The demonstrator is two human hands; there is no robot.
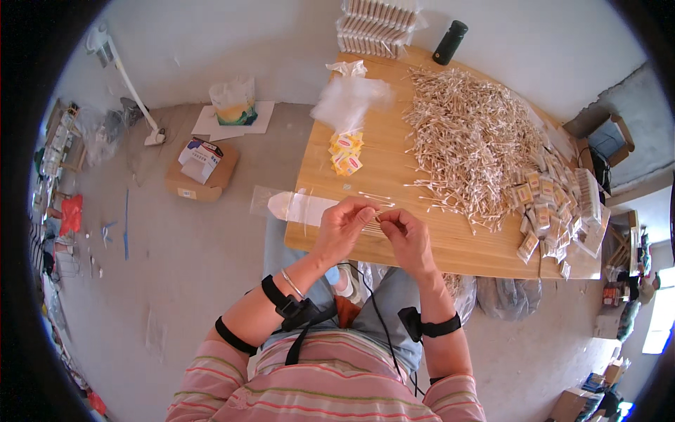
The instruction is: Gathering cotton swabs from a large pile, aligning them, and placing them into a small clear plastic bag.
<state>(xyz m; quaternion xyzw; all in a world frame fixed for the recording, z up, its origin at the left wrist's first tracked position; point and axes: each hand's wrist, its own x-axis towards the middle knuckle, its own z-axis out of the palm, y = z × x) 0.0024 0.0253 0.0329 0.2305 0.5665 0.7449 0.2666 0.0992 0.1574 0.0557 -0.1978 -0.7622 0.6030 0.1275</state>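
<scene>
Over the near edge of the wooden table, my left hand [343, 226] and my right hand [410, 242] meet with fingertips pinched together. Thin cotton swabs [374, 230] show between and just under the fingers; their exact number is hidden. Both hands appear closed on them. A few loose swabs [378, 199] lie on the wood just beyond the fingertips. Left of my left hand, a long white strip with a rounded end [304, 209] lies in a clear plastic sleeve [261, 200] that sticks out past the table's left edge.
A big heap of cotton swabs [467, 133] covers the wooden table's [323, 162] right half. Beside it are small filled packets [545, 204]. Yellow cards [346, 153], clear bags [348, 102], bundled packs [376, 28] and a dark bottle [450, 42] stand farther back. A cardboard box [202, 171] sits on the floor.
</scene>
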